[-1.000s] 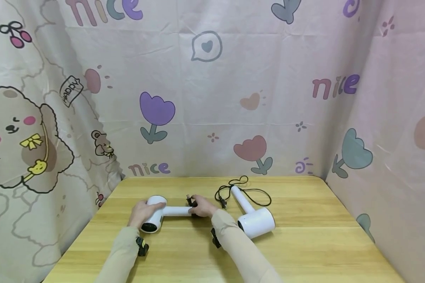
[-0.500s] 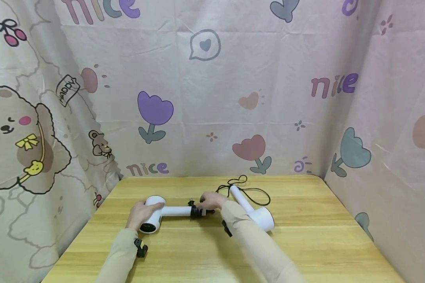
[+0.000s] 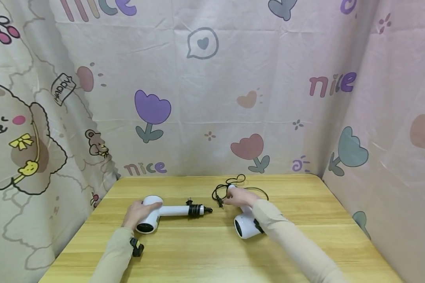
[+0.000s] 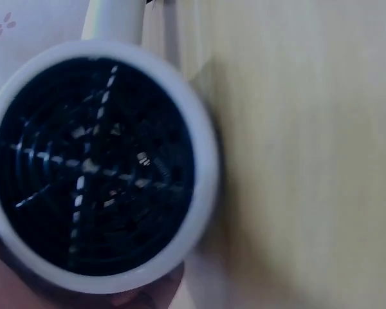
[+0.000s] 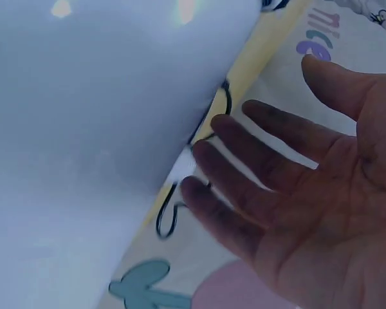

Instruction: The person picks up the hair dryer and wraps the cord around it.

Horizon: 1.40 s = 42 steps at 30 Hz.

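A white hair dryer (image 3: 175,211) lies at the left of the table, its black cord (image 3: 196,210) wound round the handle's end. My left hand (image 3: 136,213) grips its barrel, thumb on top. In the left wrist view the dryer's round dark grille (image 4: 93,167) fills much of the frame, with fingers partly showing below. A second white hair dryer (image 3: 245,226) lies to the right, its black cord (image 3: 217,192) loosely looped behind it. Over its handle is my right hand (image 3: 240,197); in the right wrist view its fingers (image 5: 244,151) are apart and relaxed, near the white barrel (image 5: 103,141).
Both dryers lie on a wood-grain table (image 3: 198,251). A patterned cloth (image 3: 205,98) hangs behind the table and along both sides. A small plug (image 3: 189,201) sticks up beside the left dryer's handle.
My right hand has left the left dryer's wound cord and moved right, over the second dryer's handle. My left hand keeps its hold on the left dryer. The head view has shifted slightly.
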Each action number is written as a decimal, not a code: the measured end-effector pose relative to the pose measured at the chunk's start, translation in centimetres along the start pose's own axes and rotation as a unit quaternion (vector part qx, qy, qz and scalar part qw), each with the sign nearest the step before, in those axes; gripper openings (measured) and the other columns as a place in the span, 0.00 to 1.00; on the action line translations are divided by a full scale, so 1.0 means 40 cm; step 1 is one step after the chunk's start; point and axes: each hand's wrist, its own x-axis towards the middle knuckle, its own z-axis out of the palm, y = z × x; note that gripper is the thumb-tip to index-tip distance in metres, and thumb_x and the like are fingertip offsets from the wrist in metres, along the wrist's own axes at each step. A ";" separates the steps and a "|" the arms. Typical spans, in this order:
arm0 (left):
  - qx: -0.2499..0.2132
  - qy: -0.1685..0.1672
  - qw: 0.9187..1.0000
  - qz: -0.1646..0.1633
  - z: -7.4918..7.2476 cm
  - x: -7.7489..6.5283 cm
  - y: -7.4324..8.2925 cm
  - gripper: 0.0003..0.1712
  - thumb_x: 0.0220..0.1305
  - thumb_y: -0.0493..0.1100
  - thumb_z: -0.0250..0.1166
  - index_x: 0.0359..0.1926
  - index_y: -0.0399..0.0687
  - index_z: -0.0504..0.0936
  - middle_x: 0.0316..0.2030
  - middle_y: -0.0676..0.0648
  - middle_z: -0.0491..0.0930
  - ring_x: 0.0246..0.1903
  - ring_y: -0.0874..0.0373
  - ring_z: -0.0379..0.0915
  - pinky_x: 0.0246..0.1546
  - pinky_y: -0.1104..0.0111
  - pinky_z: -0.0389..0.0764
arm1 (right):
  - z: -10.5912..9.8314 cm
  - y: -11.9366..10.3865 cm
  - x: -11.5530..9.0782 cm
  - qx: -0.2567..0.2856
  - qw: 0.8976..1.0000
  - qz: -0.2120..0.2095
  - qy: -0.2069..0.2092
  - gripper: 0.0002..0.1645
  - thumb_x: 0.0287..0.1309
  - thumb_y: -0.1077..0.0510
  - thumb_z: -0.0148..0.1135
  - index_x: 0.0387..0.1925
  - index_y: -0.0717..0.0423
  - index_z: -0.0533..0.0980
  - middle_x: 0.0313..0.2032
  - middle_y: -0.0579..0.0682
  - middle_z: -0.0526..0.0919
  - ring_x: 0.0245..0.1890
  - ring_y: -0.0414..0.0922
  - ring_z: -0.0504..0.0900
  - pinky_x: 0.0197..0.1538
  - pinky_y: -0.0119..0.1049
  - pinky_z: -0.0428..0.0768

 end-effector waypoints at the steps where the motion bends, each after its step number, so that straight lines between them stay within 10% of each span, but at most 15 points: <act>1: 0.010 0.002 1.000 0.007 -0.003 0.000 0.001 0.61 0.52 0.75 0.64 0.65 0.24 0.63 0.54 0.25 0.73 0.44 0.40 0.75 0.38 0.60 0.77 | -0.004 0.014 -0.012 -0.002 1.000 0.009 0.006 0.25 0.65 0.46 0.59 0.54 0.60 0.78 0.47 0.54 0.84 0.45 0.47 0.81 0.51 0.45 0.80; 11: 0.080 0.090 0.990 0.073 -0.007 0.009 0.095 0.55 0.56 0.73 0.62 0.66 0.33 0.66 0.60 0.27 0.72 0.56 0.30 0.70 0.49 0.42 0.75 | 0.013 0.090 -0.113 -0.017 0.996 0.055 0.071 0.34 0.54 0.37 0.67 0.52 0.58 0.79 0.38 0.51 0.81 0.34 0.45 0.77 0.34 0.42 0.78; 21: 0.141 0.128 0.974 0.119 0.094 0.013 0.182 0.37 0.61 0.60 0.63 0.58 0.35 0.76 0.51 0.29 0.78 0.50 0.31 0.73 0.51 0.39 0.70 | 0.081 0.087 -0.160 -0.116 0.991 0.034 0.064 0.50 0.44 0.18 0.59 0.60 0.47 0.76 0.54 0.57 0.77 0.47 0.51 0.76 0.39 0.51 0.77; 33: 0.177 0.140 0.954 0.199 0.206 -0.011 0.238 0.27 0.55 0.56 0.69 0.45 0.38 0.84 0.37 0.36 0.83 0.36 0.38 0.78 0.40 0.46 0.79 | 0.014 0.178 -0.197 -0.069 0.997 0.036 -0.009 0.30 0.40 0.38 0.73 0.43 0.48 0.78 0.43 0.49 0.78 0.41 0.46 0.74 0.41 0.50 0.74; 42: 0.166 0.113 0.954 0.224 0.267 -0.014 0.301 0.24 0.57 0.54 0.68 0.47 0.40 0.83 0.39 0.38 0.83 0.40 0.39 0.78 0.44 0.46 0.79 | 0.027 0.271 -0.193 0.016 0.988 0.128 0.083 0.45 0.49 0.28 0.65 0.53 0.60 0.73 0.47 0.60 0.77 0.42 0.52 0.77 0.38 0.47 0.77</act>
